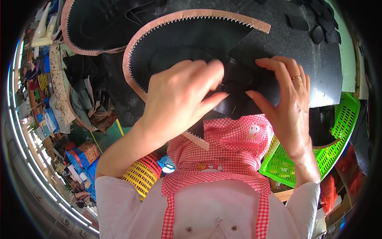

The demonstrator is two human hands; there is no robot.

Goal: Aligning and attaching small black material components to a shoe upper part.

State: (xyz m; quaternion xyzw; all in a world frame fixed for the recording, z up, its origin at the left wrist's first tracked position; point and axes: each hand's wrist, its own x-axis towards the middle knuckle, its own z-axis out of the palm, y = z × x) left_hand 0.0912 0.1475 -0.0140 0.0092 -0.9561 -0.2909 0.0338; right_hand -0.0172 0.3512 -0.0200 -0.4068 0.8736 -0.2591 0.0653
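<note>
A black curved piece [183, 36], like a shoe upper, lies before me. Along its edge runs a pinkish-tan strip [126, 59] with white zigzag stitching. My left hand [179, 89] is over this piece, slightly blurred, its fingers curled in and the thumb stretched forward; what they hold, if anything, is hidden. Opposite it, my right hand [286, 85] has thumb and fingers apart, with nothing visible between them and a ring on one finger. Small black parts [234, 75] lie between the two hands, hard to tell from the dark material beneath.
Another black trimmed piece [99, 28] is at the far left. Loose black scraps [318, 24] lie at the far right of the dark work surface [274, 44]. A green basket [344, 115] with black pieces stands right; a yellow-and-red basket [141, 175] is low on the left.
</note>
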